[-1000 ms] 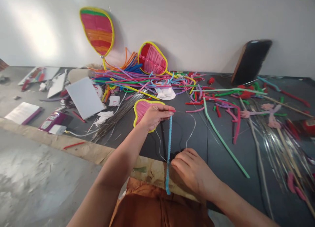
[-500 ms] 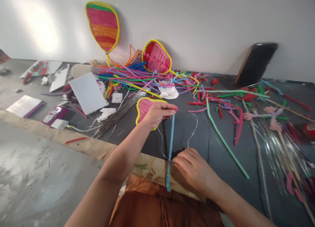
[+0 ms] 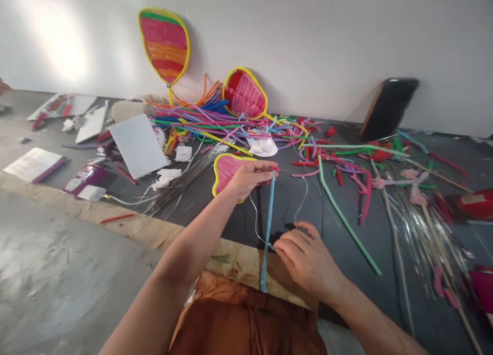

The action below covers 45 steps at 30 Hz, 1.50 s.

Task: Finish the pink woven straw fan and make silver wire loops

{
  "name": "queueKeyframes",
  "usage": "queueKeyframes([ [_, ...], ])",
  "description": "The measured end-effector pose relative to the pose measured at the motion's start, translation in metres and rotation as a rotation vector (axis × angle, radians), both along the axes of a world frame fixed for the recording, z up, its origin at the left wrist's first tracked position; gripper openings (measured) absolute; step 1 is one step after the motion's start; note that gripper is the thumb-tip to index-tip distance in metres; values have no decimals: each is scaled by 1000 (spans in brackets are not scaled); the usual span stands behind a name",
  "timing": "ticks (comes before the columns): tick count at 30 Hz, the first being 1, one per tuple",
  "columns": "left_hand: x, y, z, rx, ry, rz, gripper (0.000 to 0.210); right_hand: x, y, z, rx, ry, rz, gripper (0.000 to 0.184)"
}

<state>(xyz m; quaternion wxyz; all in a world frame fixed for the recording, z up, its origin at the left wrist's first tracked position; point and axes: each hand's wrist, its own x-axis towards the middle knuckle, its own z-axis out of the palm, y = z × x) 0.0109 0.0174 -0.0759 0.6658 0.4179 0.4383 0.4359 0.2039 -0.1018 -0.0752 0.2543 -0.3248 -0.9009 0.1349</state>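
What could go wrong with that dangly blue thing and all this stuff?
The blue strip hangs from the fingertips of the left hand, so it might slip if the pinch loosens. A thin wire curves beside it to the fingertips of the right hand, so the two could tangle. The phone stands tilted at the back, so a bump might topple it.

A white card [image 3: 184, 153] bears one small mark, perhaps an L; the labels on the red pack [image 3: 476, 206] and purple box [image 3: 85, 178] are too blurred to read.
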Motion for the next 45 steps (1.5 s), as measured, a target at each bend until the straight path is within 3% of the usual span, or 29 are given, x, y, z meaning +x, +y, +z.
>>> queueKeyframes([
  [4, -1, 6, 6, 211, 101, 65, 42, 2, 4, 0, -5, 81, -32, 12],
  [8, -1, -8, 37, 655, 648, 200, 28, 2, 7, -3, -48, 128, -59, 10],
  [9, 0, -18, 45, 734, 797, 139, 21, 1, 7, -4, -63, 133, -65, 10],
  [12, 2, -62, 61, 830, 1073, -216, 9, -1, 7, -5, -90, 146, -71, 9],
  [15, 2, -102, 54, 871, 1212, -382, 11, -4, 5, -7, -115, 170, -63, 8],
  [20, -5, -123, 26, 931, 1218, -299, 13, -4, 5, -7, -197, 227, -91, 2],
  [24, -7, -125, 19, 981, 1184, -195, 16, 13, 7, 2, -306, 315, -223, 27],
  [26, -8, -128, 19, 1009, 1180, -142, 19, 25, 5, 7, -491, 421, -343, 26],
  [29, -6, -131, 21, 1054, 1176, -44, 23, 32, -3, 9, -917, 665, -439, 22],
  [32, -2, -132, 24, 1089, 1165, 50, 25, 22, -15, 7, -1304, 884, -396, 29],
  [35, 4, -132, 25, 1102, 1160, 71, 26, 2, -25, 4, -1535, 1054, -320, 41],
  [39, 8, -135, 23, 1084, 1155, 23, 26, -17, -28, 2, -1545, 1234, -400, 28],
  [45, 9, -136, 29, 957, 1156, -102, 13, -27, -27, 5, -1494, 1282, -495, 30],
])
